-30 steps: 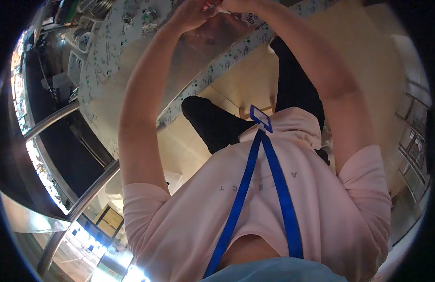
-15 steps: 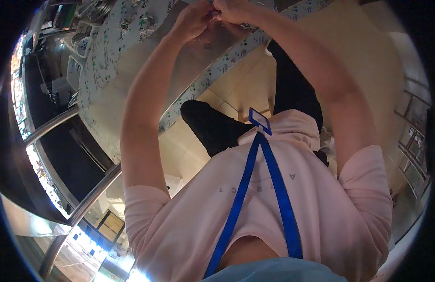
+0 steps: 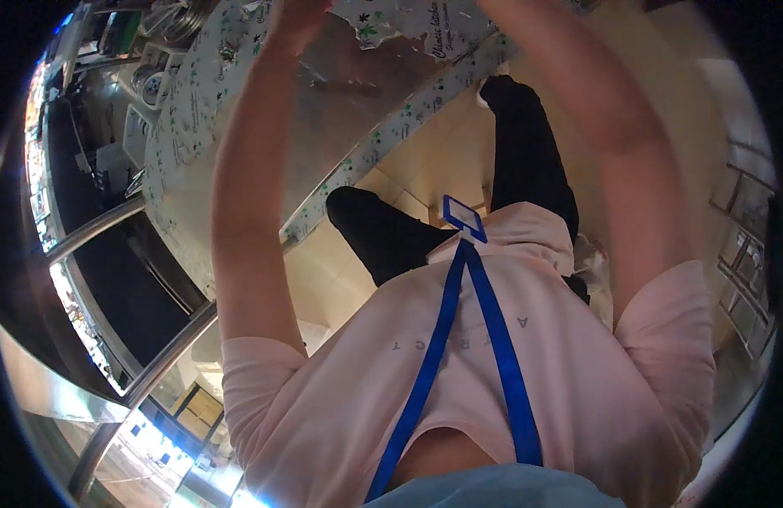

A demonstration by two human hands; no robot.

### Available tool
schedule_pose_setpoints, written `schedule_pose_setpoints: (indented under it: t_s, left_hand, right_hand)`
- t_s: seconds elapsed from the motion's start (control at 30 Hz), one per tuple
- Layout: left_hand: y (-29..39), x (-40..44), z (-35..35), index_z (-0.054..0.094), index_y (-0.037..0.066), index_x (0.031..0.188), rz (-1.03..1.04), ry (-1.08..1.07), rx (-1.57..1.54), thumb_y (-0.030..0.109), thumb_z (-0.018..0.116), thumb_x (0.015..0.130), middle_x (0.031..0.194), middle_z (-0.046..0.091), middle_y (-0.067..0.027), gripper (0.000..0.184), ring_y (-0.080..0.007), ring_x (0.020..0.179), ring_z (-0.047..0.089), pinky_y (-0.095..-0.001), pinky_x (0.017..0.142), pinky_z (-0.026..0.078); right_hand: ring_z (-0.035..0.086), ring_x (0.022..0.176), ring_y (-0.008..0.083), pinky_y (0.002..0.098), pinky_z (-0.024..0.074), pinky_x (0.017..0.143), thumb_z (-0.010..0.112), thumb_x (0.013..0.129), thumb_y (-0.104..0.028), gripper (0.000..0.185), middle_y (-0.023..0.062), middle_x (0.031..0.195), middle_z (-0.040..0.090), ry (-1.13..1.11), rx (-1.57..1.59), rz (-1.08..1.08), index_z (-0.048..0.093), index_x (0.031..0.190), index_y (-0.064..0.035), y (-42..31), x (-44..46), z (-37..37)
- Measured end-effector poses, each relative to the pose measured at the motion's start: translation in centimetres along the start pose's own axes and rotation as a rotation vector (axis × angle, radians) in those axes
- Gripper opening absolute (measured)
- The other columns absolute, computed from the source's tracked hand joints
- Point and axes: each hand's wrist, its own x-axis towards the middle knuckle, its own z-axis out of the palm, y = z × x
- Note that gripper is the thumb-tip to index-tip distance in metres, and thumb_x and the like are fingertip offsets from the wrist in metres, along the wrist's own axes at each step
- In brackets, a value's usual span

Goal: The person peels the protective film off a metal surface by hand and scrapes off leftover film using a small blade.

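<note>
My left hand [image 3: 302,19] is cut off by the top edge of the head view, over the table, with its fingers out of sight. Past the top edge goes my right forearm [image 3: 569,68], blurred, and the hand itself does not show. Between the arms lies a printed sheet [image 3: 421,24] with green leaves and lettering and a ragged, torn lower edge. Below it is a bare, shiny grey stretch of tabletop [image 3: 349,93]. A strip of the same printed covering [image 3: 383,127] runs along the table's near edge.
White baskets and dishes [image 3: 146,85] stand at the far left, near a metal rail [image 3: 171,351]. My legs [image 3: 527,144] are under and beside the table edge. A metal rack [image 3: 743,254] is at the right. A blue lanyard with a badge [image 3: 464,218] hangs on my chest.
My hands were together over the table and have moved apart and up, out toward the top edge. The printed sheet with its torn edge now shows between my arms.
</note>
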Motion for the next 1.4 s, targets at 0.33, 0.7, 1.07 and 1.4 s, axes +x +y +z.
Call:
schedule_pose_setpoints:
  t_s: [0.33,0.7,1.07,1.4]
  left_hand:
    - [-1.6,-5.0,-6.5,0.049,0.007,0.070,-0.278,0.187,0.054,0.006,0.054,0.073,0.058,0.043,-0.0021,0.007,-0.0107,0.049,0.039,-0.0228,0.048,0.033]
    - [-3.2,-6.4,-6.9,0.050,0.005,0.075,-0.300,0.207,0.195,0.010,0.056,0.076,0.060,0.032,0.0018,0.008,-0.0082,0.052,0.029,-0.0251,0.047,0.031]
    - [-1.3,-8.2,-2.8,0.048,0.005,0.093,-0.099,0.389,0.693,0.020,0.050,0.080,0.081,0.038,-0.0036,0.020,-0.0151,0.070,0.032,-0.0339,0.071,0.035]
    - [7.2,-15.8,7.8,0.035,0.006,0.121,0.103,-0.489,0.974,0.042,0.040,0.081,0.129,0.029,-0.0117,0.054,-0.0270,0.121,0.022,-0.0376,0.100,0.017]
  right_hand:
    - [0.049,0.089,0.0246,0.0340,0.0417,0.075,0.056,0.074,-0.028,0.031,0.0104,0.092,0.052,0.510,0.026,-0.283,0.054,0.087,-0.0001,-10.8,-8.7,10.0]
    - [0.048,0.080,0.0221,0.0337,0.0403,0.068,0.056,0.075,-0.022,0.026,0.0144,0.096,0.051,0.734,0.313,0.006,0.054,0.087,0.0008,-12.9,-14.1,11.8]
    - [0.043,0.050,0.0086,0.0211,0.0348,0.046,0.057,0.076,-0.017,0.016,0.0018,0.058,0.049,0.299,1.922,0.521,0.051,0.068,-0.0046,-12.4,-12.8,11.7]
    - [0.043,0.052,0.0073,0.0205,0.0342,0.047,0.053,0.080,-0.021,0.018,0.0014,0.063,0.051,0.717,1.728,0.572,0.052,0.074,-0.0039,-6.1,-12.5,9.0]
